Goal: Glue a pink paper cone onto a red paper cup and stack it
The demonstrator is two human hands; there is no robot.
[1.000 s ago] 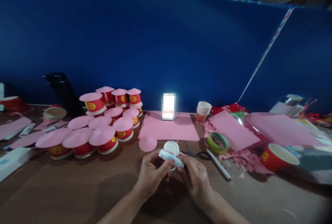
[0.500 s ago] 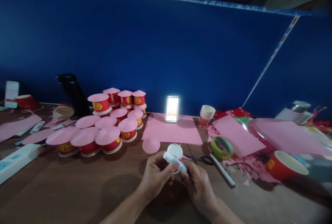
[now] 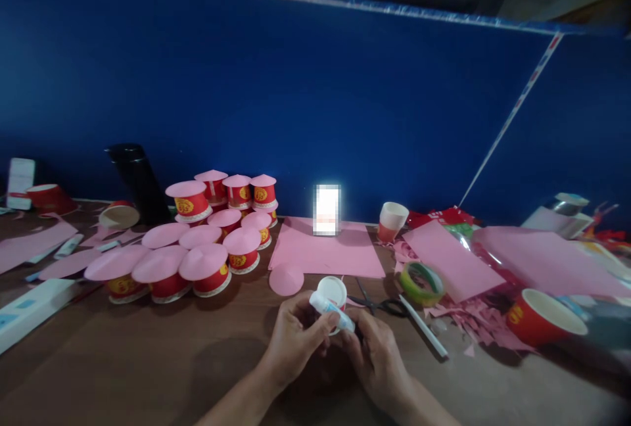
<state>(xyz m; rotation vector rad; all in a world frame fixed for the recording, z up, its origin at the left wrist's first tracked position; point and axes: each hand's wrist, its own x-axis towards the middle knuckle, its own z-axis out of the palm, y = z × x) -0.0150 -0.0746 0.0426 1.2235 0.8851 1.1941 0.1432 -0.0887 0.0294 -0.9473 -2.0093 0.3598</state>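
Note:
My left hand (image 3: 296,340) is closed around a white and light-blue glue stick (image 3: 329,307), thumb along its side. The stick slants down to the right. My right hand (image 3: 377,354) has its fingers curled in at the lower right end of the same stick. Its fingertips are partly hidden. Just beyond the hands stands a small paper cup (image 3: 332,289) with a white round top, its lower part covered by the stick and my fingers. A pink paper cone (image 3: 286,279) lies left of it. Dark-handled scissors (image 3: 369,304) lie to its right.
Red cups with pink cone tops (image 3: 204,268) are grouped and stacked at left. Pink sheets (image 3: 325,255) lie under a lit phone (image 3: 327,210). Green tape (image 3: 421,283), a white stick (image 3: 424,327), paper scraps and a red cup (image 3: 545,317) are at right. A blue partition (image 3: 315,84) stands behind.
The view has tilted up very slightly, so things sit a little lower. Both hands stay on the glue stick in nearly the same pose.

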